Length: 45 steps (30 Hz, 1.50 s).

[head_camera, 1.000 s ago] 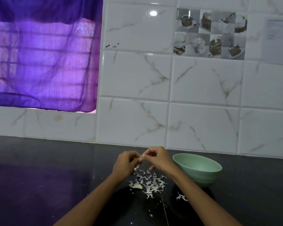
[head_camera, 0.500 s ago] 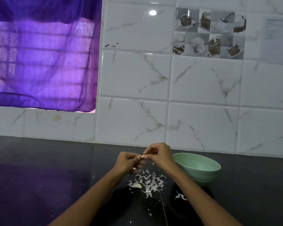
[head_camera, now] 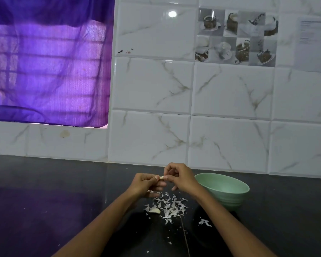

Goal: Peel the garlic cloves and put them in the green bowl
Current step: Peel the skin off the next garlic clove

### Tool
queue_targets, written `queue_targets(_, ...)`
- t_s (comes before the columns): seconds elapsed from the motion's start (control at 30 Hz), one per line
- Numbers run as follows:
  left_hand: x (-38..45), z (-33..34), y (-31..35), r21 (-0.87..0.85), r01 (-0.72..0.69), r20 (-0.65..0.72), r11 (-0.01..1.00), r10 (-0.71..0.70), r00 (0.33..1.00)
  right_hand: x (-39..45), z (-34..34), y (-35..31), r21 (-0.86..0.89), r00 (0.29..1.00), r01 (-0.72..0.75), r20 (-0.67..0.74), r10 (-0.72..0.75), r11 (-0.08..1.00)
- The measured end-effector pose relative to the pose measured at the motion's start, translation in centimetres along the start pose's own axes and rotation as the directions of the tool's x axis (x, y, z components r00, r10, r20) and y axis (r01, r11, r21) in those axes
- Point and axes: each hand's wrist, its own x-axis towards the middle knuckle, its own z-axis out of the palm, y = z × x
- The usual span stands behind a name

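A white tiled wall (head_camera: 230, 108) rises at the far side, with a purple curtain (head_camera: 48, 62) over a window at the far left. Below runs the dark tabletop (head_camera: 44, 201). A green bowl (head_camera: 223, 188) sits on it, just right of the hands. The left hand (head_camera: 144, 184) and right hand (head_camera: 180, 176) meet above the tabletop, fingers curled, both pinching one small garlic clove (head_camera: 162, 177) between their fingertips. Nearer lies a scatter of white peels (head_camera: 170, 205), with another garlic clove (head_camera: 154, 210) at its left edge.
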Motion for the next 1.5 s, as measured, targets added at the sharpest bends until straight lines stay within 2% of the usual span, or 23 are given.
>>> queue_targets(0.2,0.1,0.1,0.5,-0.151,0.086,0.016,0.985,-0.085,0.996,0.2,0.2,0.0,0.232,0.999,-0.034,0.000,0.035,0.972)
queue_targets(0.33,0.2,0.2,0.6,-0.178,0.060,-0.016,0.982,-0.064,0.998,0.1,0.4,-0.3,0.305,0.997,-0.052,-0.041,0.068,0.951)
queue_targets(0.5,0.3,0.2,0.2,-0.081,-0.059,-0.098,0.995,0.051,0.994,-0.1,0.5,-0.5,0.262,0.987,-0.118,-0.077,0.142,0.958)
queue_targets(0.7,0.2,0.5,-0.4,0.236,-0.170,-0.081,0.957,0.193,0.978,0.2,1.1,0.1,0.073,0.979,-0.082,-0.180,0.094,0.994)
queue_targets(0.77,0.2,0.5,-0.6,0.278,-0.186,-0.068,0.942,0.213,0.975,0.1,1.2,0.0,0.097,0.978,-0.071,-0.191,0.089,0.993)
queue_targets(0.87,0.3,0.4,-0.7,0.307,-0.212,-0.047,0.928,0.237,0.970,-0.2,1.5,-0.3,0.237,0.982,-0.084,-0.147,0.121,0.968)
queue_targets(0.97,0.4,0.4,-0.7,0.336,-0.248,-0.086,0.909,0.292,0.952,-0.1,1.4,-0.5,0.284,0.980,-0.087,-0.147,0.133,0.955)
queue_targets(1.07,0.7,0.2,-0.9,0.379,-0.278,-0.140,0.883,0.352,0.926,0.3,0.7,-0.5,0.182,0.987,-0.055,-0.140,0.081,0.982)
queue_targets(1.13,0.9,-0.2,-1.1,0.447,-0.294,-0.181,0.845,0.408,0.895,0.3,0.3,-0.6,0.049,0.995,-0.012,-0.095,0.017,0.999)
queue_targets(1.2,1.0,-0.4,-1.3,0.500,-0.301,-0.211,0.812,0.451,0.867,0.2,0.2,-0.6,-0.004,0.999,0.003,-0.039,-0.003,1.000)
queue_targets(1.27,1.0,-0.5,-1.4,0.527,-0.301,-0.210,0.795,0.465,0.860,0.1,0.3,-0.7,-0.038,0.999,0.001,-0.032,-0.002,0.999)
queue_targets(1.4,1.2,-0.4,-1.5,0.563,-0.300,-0.188,0.771,0.472,0.861,0.1,0.1,-0.6,-0.163,0.993,-0.009,-0.115,-0.010,0.987)
queue_targets(1.5,1.4,-0.5,-1.6,0.562,-0.297,-0.184,0.772,0.467,0.865,0.1,0.0,-0.6,-0.156,0.997,-0.040,-0.072,0.029,0.987)
